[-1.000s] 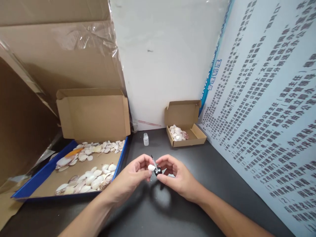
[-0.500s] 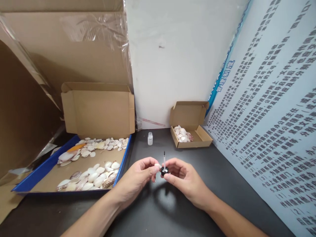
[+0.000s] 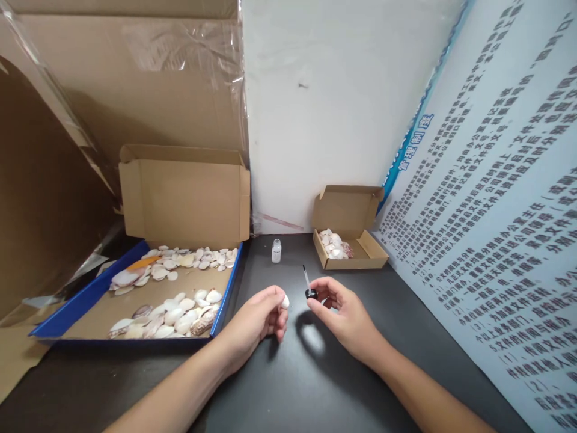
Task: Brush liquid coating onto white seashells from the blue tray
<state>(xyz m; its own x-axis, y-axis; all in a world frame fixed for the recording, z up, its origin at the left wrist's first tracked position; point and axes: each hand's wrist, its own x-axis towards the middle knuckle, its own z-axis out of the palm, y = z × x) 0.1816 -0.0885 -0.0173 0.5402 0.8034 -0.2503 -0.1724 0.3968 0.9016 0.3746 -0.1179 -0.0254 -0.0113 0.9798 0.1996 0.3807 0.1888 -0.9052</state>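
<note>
Between thumb and fingers, my left hand [image 3: 264, 313] pinches a small white seashell [image 3: 285, 301] above the dark tabletop. To its right, my right hand [image 3: 338, 304] grips a black bottle cap with a brush [image 3: 311, 293]; the brush stem points up and leans slightly left. Shell and cap are apart. Beyond my hands a small clear glass bottle [image 3: 276, 251] stands upright, uncapped, with a label on its front.
At left a blue-edged tray [image 3: 228, 294] holds several seashells in two groups, with a raised cardboard lid [image 3: 189, 201] behind. A small open cardboard box [image 3: 356, 263] with shells stands at back right. A printed poster [image 3: 491, 198] leans along the right.
My hands have moved apart, the cap and brush going right and up, away from the shell. The brush has tipped left. The whole view has shifted slightly.
</note>
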